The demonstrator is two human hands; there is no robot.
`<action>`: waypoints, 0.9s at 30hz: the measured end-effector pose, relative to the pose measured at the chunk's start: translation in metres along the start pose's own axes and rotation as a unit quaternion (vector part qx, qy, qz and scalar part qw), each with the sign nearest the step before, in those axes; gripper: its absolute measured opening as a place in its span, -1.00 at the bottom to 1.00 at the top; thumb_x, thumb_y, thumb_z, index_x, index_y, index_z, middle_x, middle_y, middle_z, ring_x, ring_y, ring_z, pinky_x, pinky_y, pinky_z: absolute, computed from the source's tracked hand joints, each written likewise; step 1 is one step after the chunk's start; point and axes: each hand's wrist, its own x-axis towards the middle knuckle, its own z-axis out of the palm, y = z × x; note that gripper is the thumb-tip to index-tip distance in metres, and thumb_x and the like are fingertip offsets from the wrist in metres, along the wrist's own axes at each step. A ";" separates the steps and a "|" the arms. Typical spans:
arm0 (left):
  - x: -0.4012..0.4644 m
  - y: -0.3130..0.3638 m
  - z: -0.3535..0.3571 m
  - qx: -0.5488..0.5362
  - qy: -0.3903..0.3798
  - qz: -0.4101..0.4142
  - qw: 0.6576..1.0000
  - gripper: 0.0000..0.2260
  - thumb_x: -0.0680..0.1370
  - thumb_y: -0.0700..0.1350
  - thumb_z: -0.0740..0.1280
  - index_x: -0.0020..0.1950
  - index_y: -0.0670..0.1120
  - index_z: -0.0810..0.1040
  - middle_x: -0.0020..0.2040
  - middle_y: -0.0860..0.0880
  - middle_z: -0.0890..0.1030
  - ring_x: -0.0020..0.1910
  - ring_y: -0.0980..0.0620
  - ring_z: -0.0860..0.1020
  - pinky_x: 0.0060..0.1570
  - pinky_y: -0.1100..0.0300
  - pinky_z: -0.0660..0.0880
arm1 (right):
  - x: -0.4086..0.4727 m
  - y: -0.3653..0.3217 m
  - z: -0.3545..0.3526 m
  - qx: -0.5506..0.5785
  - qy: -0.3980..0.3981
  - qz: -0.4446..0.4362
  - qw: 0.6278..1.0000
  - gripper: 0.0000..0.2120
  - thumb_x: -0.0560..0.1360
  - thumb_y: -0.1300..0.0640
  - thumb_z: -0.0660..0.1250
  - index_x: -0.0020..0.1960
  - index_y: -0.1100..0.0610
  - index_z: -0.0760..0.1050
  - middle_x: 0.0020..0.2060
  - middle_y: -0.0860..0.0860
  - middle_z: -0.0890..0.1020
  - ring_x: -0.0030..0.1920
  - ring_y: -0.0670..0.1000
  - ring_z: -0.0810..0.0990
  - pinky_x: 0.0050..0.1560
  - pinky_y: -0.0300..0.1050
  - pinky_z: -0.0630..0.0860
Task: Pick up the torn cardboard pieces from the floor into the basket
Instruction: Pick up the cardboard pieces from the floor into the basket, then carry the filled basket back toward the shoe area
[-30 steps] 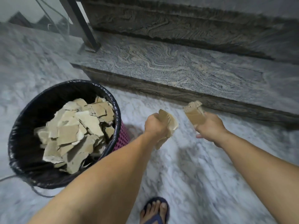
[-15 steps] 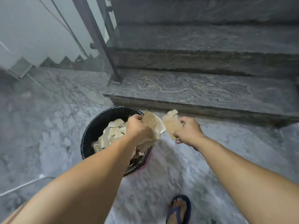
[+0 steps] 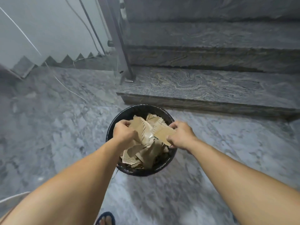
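Over the basket [image 3: 112, 127], at the middle of the picture, both hands held torn cardboard. The left hand [image 3: 124, 133] was curled tight around a big crumpled piece [image 3: 142, 133] that stuck out toward three o'clock. The right hand [image 3: 180, 135] pinched a flatter piece [image 3: 164, 133] that pointed toward nine o'clock, with its long side running across from hand to hand. The two pieces met in the middle, right above the pile [image 3: 139, 155] already in the basket.

Both pieces sat straight above the black-lined opening, so I think the next move was just to let go and they would drop in. Neither hand looked nearer than the other; both were above the rim.

The basket looked quite full, so a piece might slide off the top.

It stood on a pale marble floor [image 3: 56, 127]. A dark stone step [image 3: 211, 88] lay at twelve o'clock, with a metal post [image 3: 120, 46] at eleven o'clock. One foot in a blue sandal [image 3: 105, 219] showed at six o'clock.
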 end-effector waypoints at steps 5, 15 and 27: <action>0.040 -0.039 -0.019 0.196 -0.024 0.071 0.978 -0.23 0.40 0.00 0.52 0.50 -0.09 0.21 0.45 -0.11 0.33 0.40 -0.14 0.36 0.37 -0.06 0.34 | 0.013 -0.005 0.043 -0.128 0.019 0.035 0.991 -0.38 0.41 0.12 0.52 0.41 0.06 0.39 0.29 0.07 0.53 0.30 0.12 0.49 0.28 -0.03 0.45; 0.100 -0.076 -0.023 0.504 -0.200 0.325 0.775 0.20 0.23 0.19 0.58 0.56 0.11 -0.24 0.55 -0.12 -0.36 0.55 -0.24 -0.20 0.52 -0.18 -0.07 | 0.053 0.020 0.113 -0.340 0.037 -0.063 0.937 -0.23 0.51 0.22 0.35 0.55 -0.12 0.01 0.55 0.03 0.01 0.51 0.19 0.14 0.38 0.11 0.37; 0.158 -0.104 0.041 0.593 -0.242 0.314 0.701 0.33 0.19 0.20 0.60 0.51 0.07 -0.44 0.51 -0.12 -0.44 0.50 -0.32 -0.33 0.44 -0.36 -0.04 | 0.118 0.049 0.149 -0.393 -0.070 -0.031 0.916 0.36 0.25 0.04 0.64 0.53 -0.14 -0.44 0.42 0.07 -0.59 0.53 0.28 -0.34 0.42 0.23 0.30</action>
